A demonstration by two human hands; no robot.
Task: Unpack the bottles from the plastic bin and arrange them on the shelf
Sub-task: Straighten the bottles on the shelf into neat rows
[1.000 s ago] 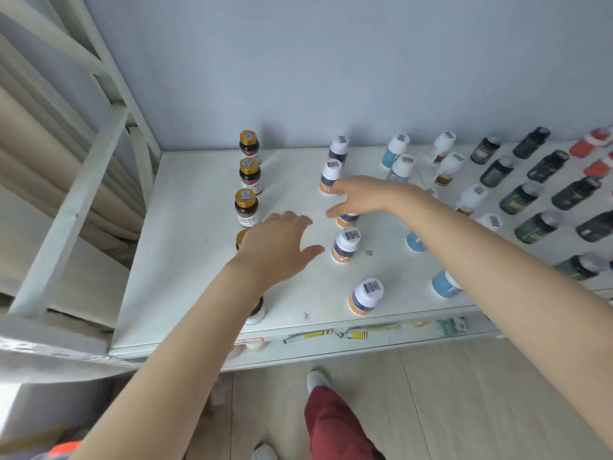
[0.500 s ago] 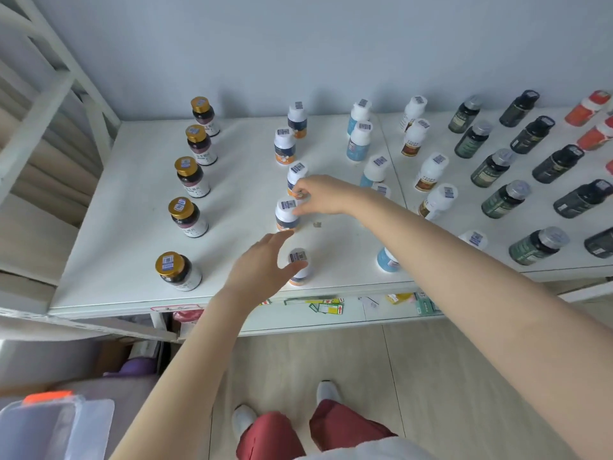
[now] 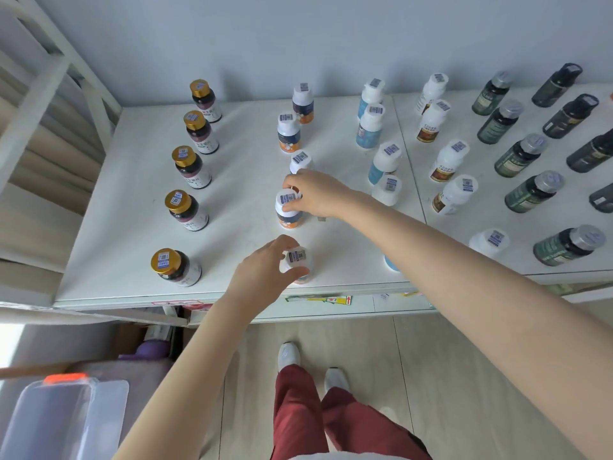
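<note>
On the white shelf (image 3: 139, 227) stand rows of bottles. My left hand (image 3: 265, 273) grips the white cap of the front white-and-orange bottle (image 3: 300, 260) near the shelf's front edge. My right hand (image 3: 315, 194) pinches the cap of the white-and-orange bottle (image 3: 288, 214) one place behind it. Three more bottles of that row (image 3: 288, 132) stand further back. The clear plastic bin (image 3: 53, 419) with an orange latch sits on the floor at the lower left.
A row of gold-capped dark bottles (image 3: 185, 210) stands on the left. Blue-and-white bottles (image 3: 381, 161), white-and-brown ones (image 3: 447, 161) and dark green ones (image 3: 530, 190) fill the right. A white frame (image 3: 39, 94) rises at the shelf's left end. My feet (image 3: 288, 355) are below the shelf.
The view has tilted down and back. My left hand moved from open above the shelf to gripping the front bottle's cap. My right hand drew back to the second bottle's cap.
</note>
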